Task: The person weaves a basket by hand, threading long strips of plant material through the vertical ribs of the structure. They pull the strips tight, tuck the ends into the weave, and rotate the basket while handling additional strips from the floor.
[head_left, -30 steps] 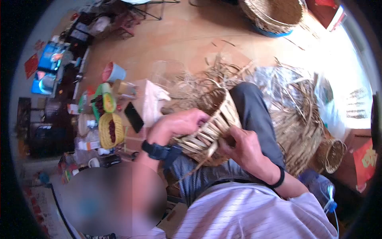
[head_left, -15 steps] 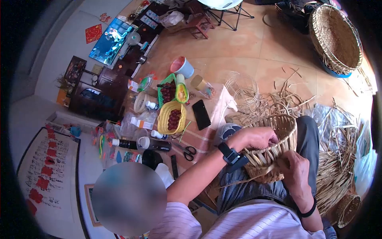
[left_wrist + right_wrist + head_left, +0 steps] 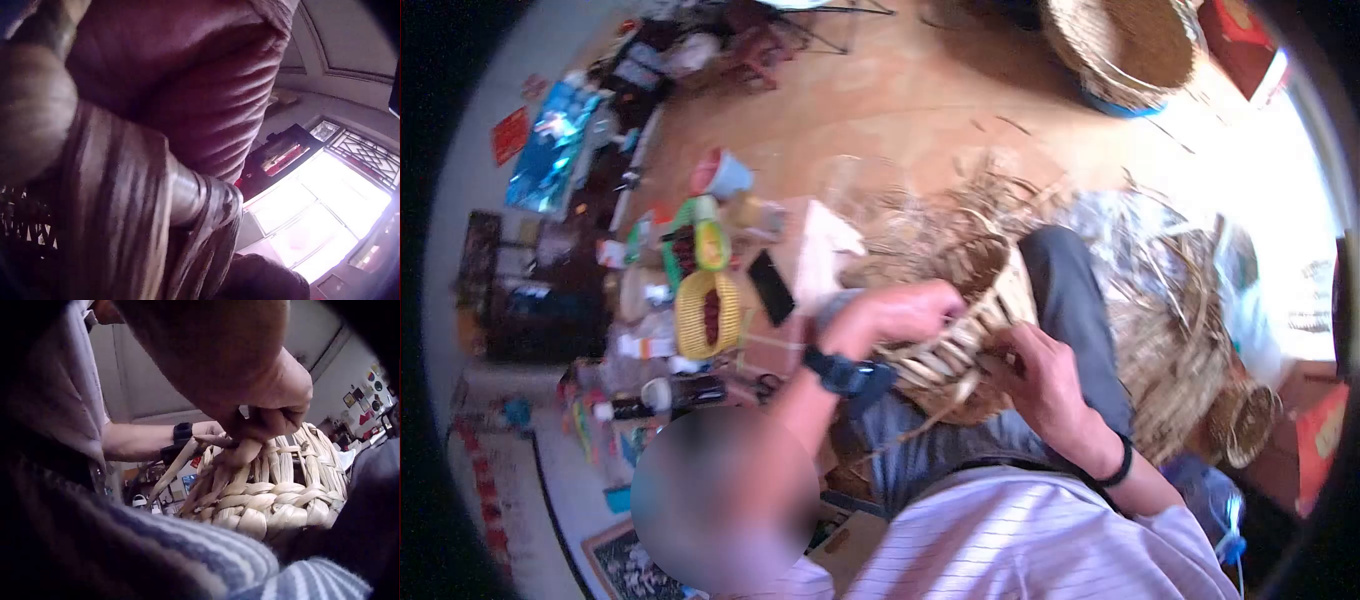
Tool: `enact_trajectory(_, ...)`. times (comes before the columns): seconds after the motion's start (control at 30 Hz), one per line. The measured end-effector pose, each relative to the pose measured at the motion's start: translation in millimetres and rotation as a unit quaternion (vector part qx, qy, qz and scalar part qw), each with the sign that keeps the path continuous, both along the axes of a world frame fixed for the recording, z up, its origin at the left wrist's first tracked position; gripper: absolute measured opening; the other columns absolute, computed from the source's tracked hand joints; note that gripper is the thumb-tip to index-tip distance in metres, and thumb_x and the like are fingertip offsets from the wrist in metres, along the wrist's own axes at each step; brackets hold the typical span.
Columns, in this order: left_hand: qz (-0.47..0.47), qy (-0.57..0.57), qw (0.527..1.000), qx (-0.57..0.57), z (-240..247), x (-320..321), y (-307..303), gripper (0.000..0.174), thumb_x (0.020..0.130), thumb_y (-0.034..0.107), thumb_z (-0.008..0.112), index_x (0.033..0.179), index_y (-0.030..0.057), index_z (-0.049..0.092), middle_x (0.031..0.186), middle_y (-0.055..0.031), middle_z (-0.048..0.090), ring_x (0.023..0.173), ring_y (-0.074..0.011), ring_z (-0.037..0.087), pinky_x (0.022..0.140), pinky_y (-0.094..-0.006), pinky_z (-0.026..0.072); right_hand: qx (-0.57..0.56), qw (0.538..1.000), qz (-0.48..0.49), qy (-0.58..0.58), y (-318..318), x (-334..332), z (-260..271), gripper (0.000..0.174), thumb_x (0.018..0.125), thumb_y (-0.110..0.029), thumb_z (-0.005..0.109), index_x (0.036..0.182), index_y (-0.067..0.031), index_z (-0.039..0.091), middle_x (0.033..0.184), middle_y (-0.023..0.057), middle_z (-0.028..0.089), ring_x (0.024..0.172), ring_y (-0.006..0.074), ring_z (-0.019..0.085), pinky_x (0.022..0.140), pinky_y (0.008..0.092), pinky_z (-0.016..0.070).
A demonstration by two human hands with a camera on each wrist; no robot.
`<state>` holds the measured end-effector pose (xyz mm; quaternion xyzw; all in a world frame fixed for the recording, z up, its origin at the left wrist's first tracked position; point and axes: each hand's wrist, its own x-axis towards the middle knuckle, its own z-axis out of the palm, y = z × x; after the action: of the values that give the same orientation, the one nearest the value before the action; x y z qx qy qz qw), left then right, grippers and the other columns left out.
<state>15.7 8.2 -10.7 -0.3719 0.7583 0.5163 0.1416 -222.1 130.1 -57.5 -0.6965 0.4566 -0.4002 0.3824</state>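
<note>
A woven straw basket rests tilted on the person's lap, its mouth facing away and its slatted side showing. My left hand reaches over its rim and grips it, fingers partly hidden inside. In the left wrist view the palm lies close against the straw-wrapped rim. My right hand is at the outer wall, pinching a straw strand with bent fingers in the right wrist view. A loose strand end sticks out beside the thick braided band.
Loose straw lies heaped right of the legs, near a small basket. At left, a table bears a yellow basket of dark red fruit and a phone. A large round basket stands on the floor beyond.
The head view swings right and back, shifting the whole scene. Both hands stay at the basket, the left at its rim and the right at its outer side.
</note>
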Motion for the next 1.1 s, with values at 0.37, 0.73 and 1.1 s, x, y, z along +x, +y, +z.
enact_trajectory(0.37,0.031,-0.029,0.999,0.028,-22.0,7.4,-1.7,0.028,0.090,0.013,0.078,0.112,-0.0054,0.078,0.102,-0.0247,0.082,0.085,-0.0207,0.075,0.079,-0.0420,0.0579,0.096,0.988,-0.037,-0.111,-12.8,-20.7,1.7,0.015,0.106,-0.014,0.073,0.108,0.0009,0.070,0.093,0.0186,0.069,0.082,0.0359,0.069,0.073,0.0427,0.0552)
enact_trajectory(0.73,0.141,-0.157,0.972,-0.099,-0.9,-6.6,4.5,0.019,0.099,0.005,0.071,0.113,-0.0063,0.076,0.102,-0.0063,0.080,0.093,-0.0165,0.072,0.086,-0.0343,0.0573,0.091,0.994,0.015,-0.064,-14.7,-33.7,-7.1,0.020,0.096,-0.011,0.082,0.107,-0.0023,0.068,0.096,0.0158,0.070,0.087,0.0336,0.073,0.075,0.0424,0.0579)
enact_trajectory(1.1,0.296,0.044,0.953,0.044,5.3,-11.1,18.6,0.020,0.097,0.006,0.081,0.113,-0.0035,0.080,0.101,0.0009,0.078,0.092,-0.0060,0.065,0.082,-0.0274,0.0552,0.012,0.998,0.042,-0.049,-31.0,-18.4,-15.3,0.029,0.088,-0.010,0.085,0.104,-0.0051,0.062,0.095,0.0150,0.068,0.085,0.0372,0.072,0.075,0.0452,0.0588)
